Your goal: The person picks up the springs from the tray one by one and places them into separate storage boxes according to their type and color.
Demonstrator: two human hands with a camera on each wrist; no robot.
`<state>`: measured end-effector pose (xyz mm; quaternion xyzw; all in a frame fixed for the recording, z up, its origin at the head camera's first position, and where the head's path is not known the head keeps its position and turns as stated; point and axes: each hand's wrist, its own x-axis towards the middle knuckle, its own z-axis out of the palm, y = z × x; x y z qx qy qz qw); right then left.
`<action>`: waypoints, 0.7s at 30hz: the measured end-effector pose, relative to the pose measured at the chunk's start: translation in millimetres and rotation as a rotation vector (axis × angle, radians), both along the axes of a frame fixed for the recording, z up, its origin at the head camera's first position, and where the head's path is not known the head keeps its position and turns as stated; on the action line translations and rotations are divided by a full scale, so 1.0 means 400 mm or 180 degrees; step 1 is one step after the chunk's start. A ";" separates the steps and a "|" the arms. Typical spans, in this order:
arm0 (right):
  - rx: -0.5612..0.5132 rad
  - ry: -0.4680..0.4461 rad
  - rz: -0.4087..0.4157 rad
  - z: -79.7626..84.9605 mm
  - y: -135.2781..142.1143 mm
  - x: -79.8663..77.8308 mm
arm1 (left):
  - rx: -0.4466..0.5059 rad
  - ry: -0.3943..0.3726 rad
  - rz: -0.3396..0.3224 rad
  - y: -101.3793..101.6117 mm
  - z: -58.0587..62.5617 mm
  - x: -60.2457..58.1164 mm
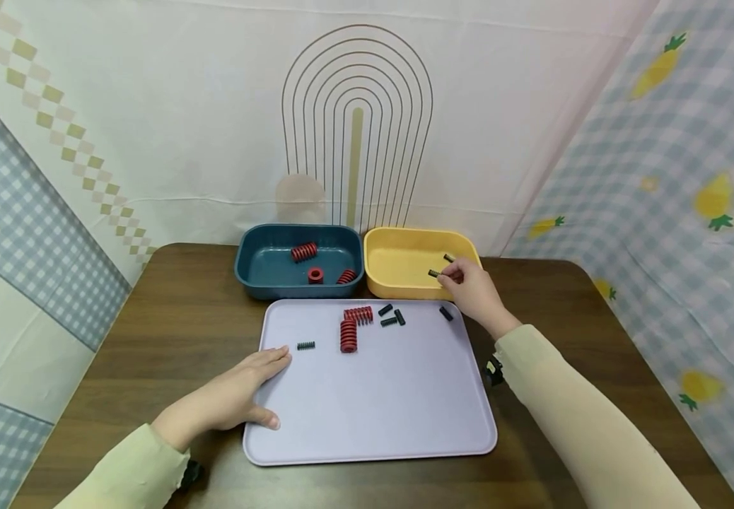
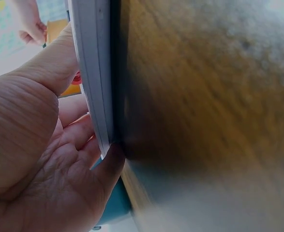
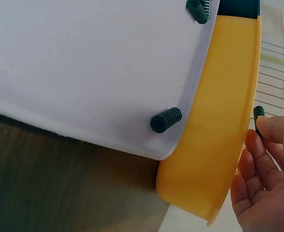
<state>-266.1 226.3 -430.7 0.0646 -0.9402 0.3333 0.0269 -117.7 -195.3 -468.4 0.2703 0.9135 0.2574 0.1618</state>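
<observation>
Spread left hand (image 1: pixel 232 394) touches the tray (image 1: pixel 399 396); right hand (image 1: pixel 472 290) pinches a coil spring (image 1: pixel 433 273) beyond it. Four springs (image 1: pixel 304 252) binned, seven left aboard.

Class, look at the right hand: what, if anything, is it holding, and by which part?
The right hand pinches a small green spring near one end; the other sticks out.

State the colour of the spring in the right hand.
The spring is dark green, seen best in the right wrist view.
</observation>
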 end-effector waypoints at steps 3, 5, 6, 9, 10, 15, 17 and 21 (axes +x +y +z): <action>0.0009 0.0020 -0.0009 -0.005 -0.002 0.002 | -0.0001 -0.0012 0.0013 -0.001 0.000 0.000; 0.0016 0.0035 -0.0008 -0.009 -0.002 0.004 | -0.0004 -0.0014 0.0007 -0.002 -0.003 -0.001; 0.0012 0.0038 -0.0003 -0.012 -0.002 0.005 | -0.0001 -0.0022 0.0004 -0.003 -0.005 -0.001; -0.0016 0.0048 0.0001 -0.014 0.003 0.009 | -0.0015 -0.0020 -0.0016 0.000 -0.006 -0.005; -0.0027 0.0052 0.0011 -0.014 0.004 0.010 | -0.0019 -0.0024 -0.0014 0.000 -0.007 -0.005; -0.0022 0.0048 0.0011 -0.012 0.008 0.014 | -0.0027 -0.0039 0.0021 0.001 -0.006 -0.004; -0.0006 0.0042 0.0009 -0.012 0.009 0.015 | -0.0027 -0.0049 0.0021 0.000 -0.006 -0.002; -0.0044 0.0042 0.0021 -0.012 0.011 0.017 | -0.0029 -0.0028 0.0009 -0.002 -0.008 -0.001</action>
